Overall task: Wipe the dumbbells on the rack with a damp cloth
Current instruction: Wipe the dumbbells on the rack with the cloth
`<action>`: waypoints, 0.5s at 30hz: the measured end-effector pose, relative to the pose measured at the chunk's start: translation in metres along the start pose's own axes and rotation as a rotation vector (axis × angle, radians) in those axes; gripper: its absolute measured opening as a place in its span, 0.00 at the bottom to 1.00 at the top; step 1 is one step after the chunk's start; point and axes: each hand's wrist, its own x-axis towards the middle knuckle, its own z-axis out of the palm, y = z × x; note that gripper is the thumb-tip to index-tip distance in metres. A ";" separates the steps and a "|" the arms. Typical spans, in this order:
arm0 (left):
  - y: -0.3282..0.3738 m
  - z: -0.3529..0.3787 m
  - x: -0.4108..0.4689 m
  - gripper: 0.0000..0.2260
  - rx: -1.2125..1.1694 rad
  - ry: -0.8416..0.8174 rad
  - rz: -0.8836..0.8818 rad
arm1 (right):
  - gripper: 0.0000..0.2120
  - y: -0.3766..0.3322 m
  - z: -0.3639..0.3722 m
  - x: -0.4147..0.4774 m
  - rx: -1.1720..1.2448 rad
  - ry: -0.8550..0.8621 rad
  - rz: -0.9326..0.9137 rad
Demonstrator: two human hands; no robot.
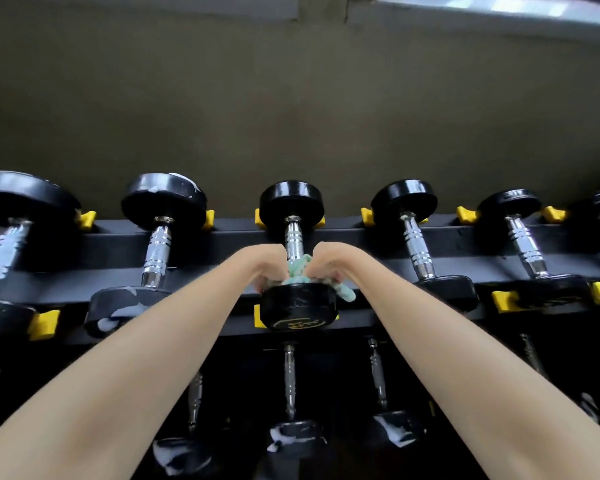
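The left hand (269,268) and right hand (326,263) curl round a teal cloth (297,273) bunched on the middle dumbbell (298,311). They seem to grip the cloth, though the dumbbell's near black head hides the fingertips. That dumbbell lies across the top tier of the black rack (222,237).

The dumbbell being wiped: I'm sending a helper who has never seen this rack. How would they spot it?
Find the black rack with yellow cradles. On its top row, take the third dumbbell from the left. Only this one has a pale green cloth bunched on its chrome handle, held by the left hand and right hand.
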 end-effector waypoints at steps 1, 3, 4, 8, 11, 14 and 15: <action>0.000 -0.004 -0.001 0.08 0.015 -0.014 0.015 | 0.14 0.001 0.000 -0.001 0.009 0.025 -0.013; -0.001 -0.008 -0.006 0.12 0.038 -0.022 0.072 | 0.13 0.003 0.001 -0.006 0.064 0.059 -0.045; 0.000 -0.012 -0.010 0.15 0.038 -0.026 0.104 | 0.11 0.005 0.000 -0.008 0.118 0.055 -0.060; 0.005 -0.018 -0.037 0.18 -0.016 -0.027 0.218 | 0.07 0.012 -0.001 -0.024 0.270 0.055 -0.117; 0.003 -0.005 -0.052 0.19 -0.020 0.071 0.273 | 0.16 0.016 0.014 -0.040 0.352 0.180 -0.161; -0.003 0.024 -0.065 0.15 -0.011 0.351 0.261 | 0.21 0.025 0.042 -0.048 0.489 0.359 -0.236; -0.005 0.036 -0.065 0.12 -0.019 0.444 0.261 | 0.22 0.028 0.051 -0.047 0.534 0.420 -0.267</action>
